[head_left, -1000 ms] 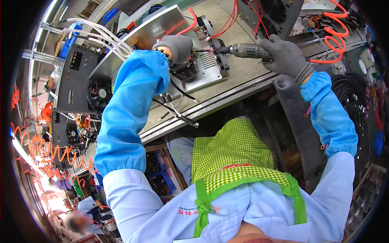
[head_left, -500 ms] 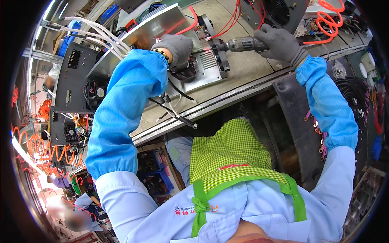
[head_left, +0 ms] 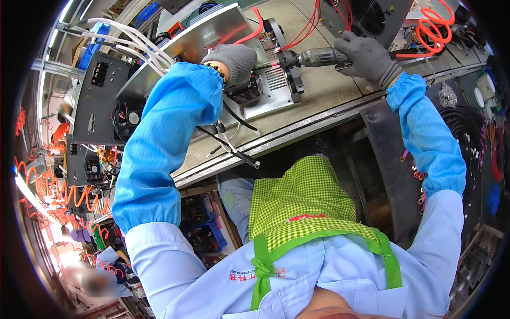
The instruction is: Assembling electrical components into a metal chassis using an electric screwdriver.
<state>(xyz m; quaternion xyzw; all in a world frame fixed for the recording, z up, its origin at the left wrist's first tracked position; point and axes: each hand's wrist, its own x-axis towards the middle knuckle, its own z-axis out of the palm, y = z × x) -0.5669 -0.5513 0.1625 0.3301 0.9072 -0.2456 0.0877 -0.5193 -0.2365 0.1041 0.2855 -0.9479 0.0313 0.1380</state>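
Note:
My right hand (head_left: 367,59), in a grey glove, is wrapped round a dark pneumatic screwdriver (head_left: 317,57) lying nearly level, its nose toward the left. My left hand (head_left: 234,59), gloved too, is curled over a metal electrical assembly (head_left: 271,98); its fingertips and whatever they hold are hidden. The screwdriver's slim bit passes across the assembly toward that hand, and its tip cannot be made out. A ribbed silver heat sink (head_left: 275,80) lies under the bit. Behind my left hand a shiny sheet-metal panel (head_left: 212,32) stands tilted.
White cables (head_left: 141,45) arch in from the left. Black leads (head_left: 239,154) hang over the bench edge (head_left: 297,127). An orange coiled hose (head_left: 433,37) lies at the far right, near a grey fan panel (head_left: 372,18). Grey housings (head_left: 98,98) stand at the left.
Both hands keep their grip and place on the assembly and screwdriver. The view has shifted very slightly. A blurred person at the lower left has moved a little.

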